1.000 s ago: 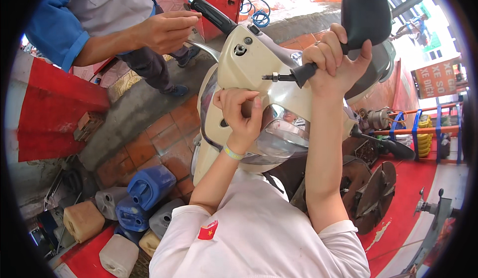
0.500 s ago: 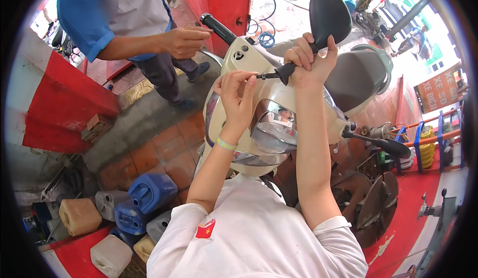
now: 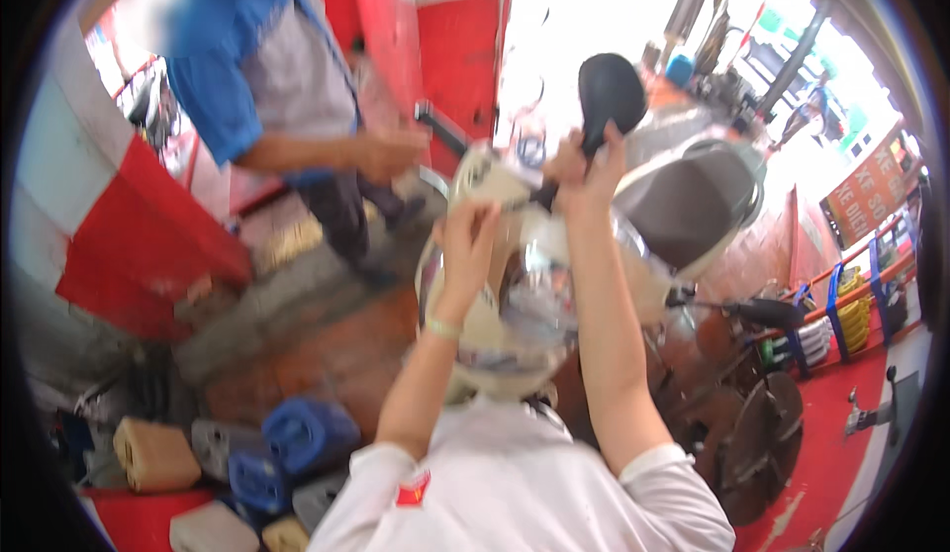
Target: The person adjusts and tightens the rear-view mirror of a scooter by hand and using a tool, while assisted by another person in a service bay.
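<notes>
My right hand (image 3: 590,178) is closed around the neck of a black rear-view mirror (image 3: 611,92), whose head sticks up above my fingers. A dark rubber boot (image 3: 543,194) on the mirror's stem shows left of that hand. My left hand (image 3: 467,245) has its fingers pinched together at the stem's thin end, though motion blur hides the exact contact. Both hands are above the front of a cream scooter (image 3: 495,184), with its clear headlight (image 3: 539,290) below them. A second mirror (image 3: 767,312) hangs out at the scooter's right side.
A co-worker in a blue and grey shirt (image 3: 302,72) stands at the left, one hand (image 3: 391,154) near the scooter's handlebar grip (image 3: 440,129). Blue jerrycans (image 3: 312,435) and a tan one (image 3: 156,453) lie at lower left. Dark round metal parts (image 3: 762,443) are at lower right.
The whole view has shifted and blurred. The mirror and both my hands appear lower and further left in the picture, still joined in the same grip. The co-worker's hand stays near the handlebar.
</notes>
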